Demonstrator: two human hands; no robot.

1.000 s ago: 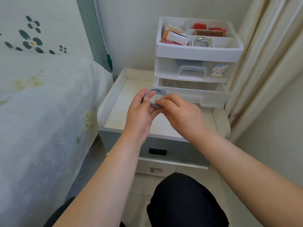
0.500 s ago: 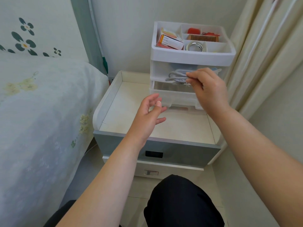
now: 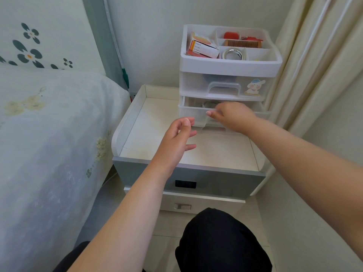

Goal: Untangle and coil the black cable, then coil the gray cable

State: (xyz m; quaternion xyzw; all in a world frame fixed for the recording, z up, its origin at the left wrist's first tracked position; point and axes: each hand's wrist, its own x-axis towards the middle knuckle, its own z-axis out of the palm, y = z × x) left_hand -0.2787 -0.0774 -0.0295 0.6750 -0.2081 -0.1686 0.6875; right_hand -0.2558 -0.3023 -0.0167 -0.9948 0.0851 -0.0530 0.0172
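Observation:
The coiled gray cable (image 3: 210, 104) sits inside the open lower drawer (image 3: 193, 114) of a clear plastic organizer, seen dimly through the drawer wall. My right hand (image 3: 232, 116) reaches over the drawer's front edge, fingertips pinched together at the coil. My left hand (image 3: 176, 138) hovers above the nightstand top (image 3: 149, 126) with relaxed fingers, holding nothing. No black cable shows anywhere.
The organizer's top tray (image 3: 229, 64) holds a box, a comb, a tape roll and red items. Its upper drawer (image 3: 224, 88) is closed. A bed (image 3: 49, 134) lies to the left, a curtain (image 3: 314, 65) to the right, and my dark-clothed knee (image 3: 220, 242) below.
My right hand carried the gray coil away from my left hand, up to the organizer, then down into the lower drawer. My left hand let go and stayed over the nightstand.

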